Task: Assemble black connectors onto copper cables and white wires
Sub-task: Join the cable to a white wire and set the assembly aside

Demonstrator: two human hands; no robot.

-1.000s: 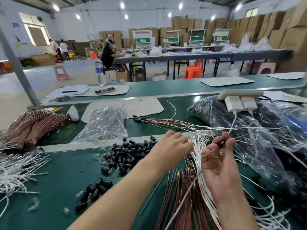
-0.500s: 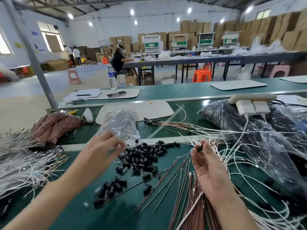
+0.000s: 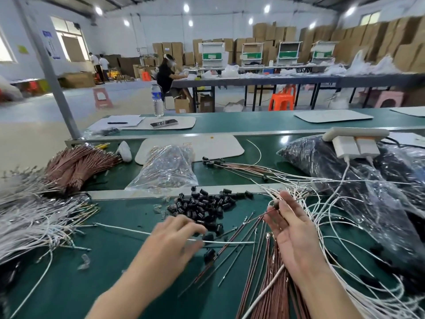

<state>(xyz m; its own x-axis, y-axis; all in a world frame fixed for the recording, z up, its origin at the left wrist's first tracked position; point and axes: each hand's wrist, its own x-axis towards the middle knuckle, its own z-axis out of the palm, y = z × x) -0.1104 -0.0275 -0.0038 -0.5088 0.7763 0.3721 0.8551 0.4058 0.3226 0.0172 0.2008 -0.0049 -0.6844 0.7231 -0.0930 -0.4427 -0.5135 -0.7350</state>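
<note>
A loose pile of black connectors lies on the green table ahead of me. My left hand is low at the centre, and its thumb and fingers pinch a white wire that lies across the table. My right hand is palm up to its right. Its fingertips pinch a black connector on a thin cable end. Copper cables fan out beneath that hand, and white wires spread to the right.
Bundles of white wires and copper cables lie at the left. A clear bag, finished cables with connectors, a big dark bag and a power strip stand behind. A raised metal strip crosses the table.
My left hand went from beside my right hand out to the left, and now sits low at the centre pinching a white wire. My right hand keeps its connector.
</note>
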